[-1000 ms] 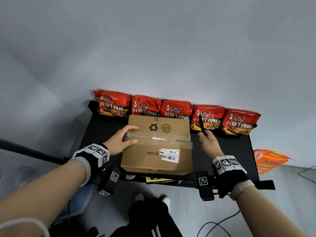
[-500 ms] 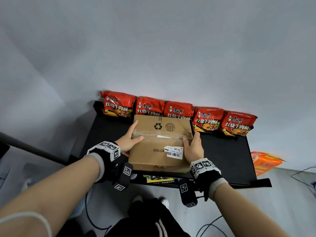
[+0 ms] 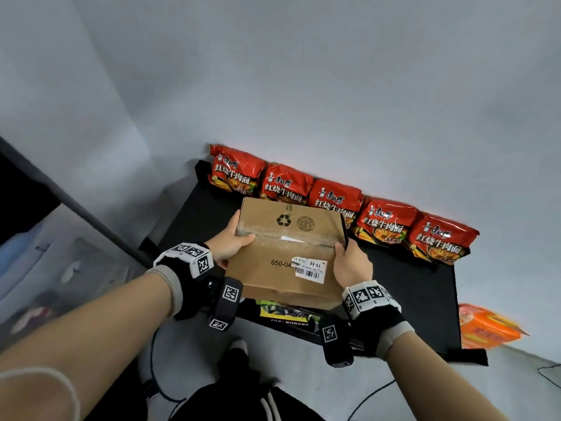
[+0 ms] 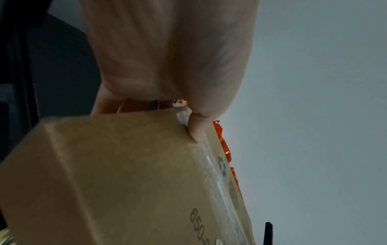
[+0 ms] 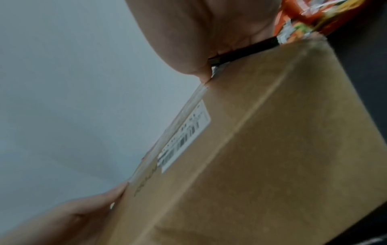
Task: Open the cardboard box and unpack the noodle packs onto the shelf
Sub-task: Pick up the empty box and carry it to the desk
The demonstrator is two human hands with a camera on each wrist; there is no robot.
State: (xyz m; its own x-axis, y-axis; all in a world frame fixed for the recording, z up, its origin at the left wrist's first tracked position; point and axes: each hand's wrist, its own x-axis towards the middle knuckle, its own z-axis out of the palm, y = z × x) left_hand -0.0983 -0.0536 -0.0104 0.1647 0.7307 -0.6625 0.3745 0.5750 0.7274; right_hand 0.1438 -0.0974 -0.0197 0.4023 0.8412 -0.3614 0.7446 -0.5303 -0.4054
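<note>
A taped-shut brown cardboard box (image 3: 285,253) with a white barcode label sits tilted over the front of the black shelf (image 3: 425,293). My left hand (image 3: 230,241) grips its left end, thumb on the tape seam on top. My right hand (image 3: 352,262) grips the right end, with a thin black tool (image 3: 344,229) pinned against the box's side. Several red noodle packs (image 3: 385,221) stand in a row against the wall behind the box. The left wrist view shows the thumb (image 4: 196,131) pressing on the tape. In the right wrist view the tool (image 5: 245,51) lies between palm and box (image 5: 272,149).
An orange pack (image 3: 485,329) lies low at the right, beyond the shelf's end. A dark green and yellow package (image 3: 285,314) shows below the box's front edge. Grey wall stands close behind the shelf. Cables run on the floor by my feet.
One second ago my right hand held the black tool upright, clear of the box. It has since closed on the box's right end, and the box has shifted slightly toward me.
</note>
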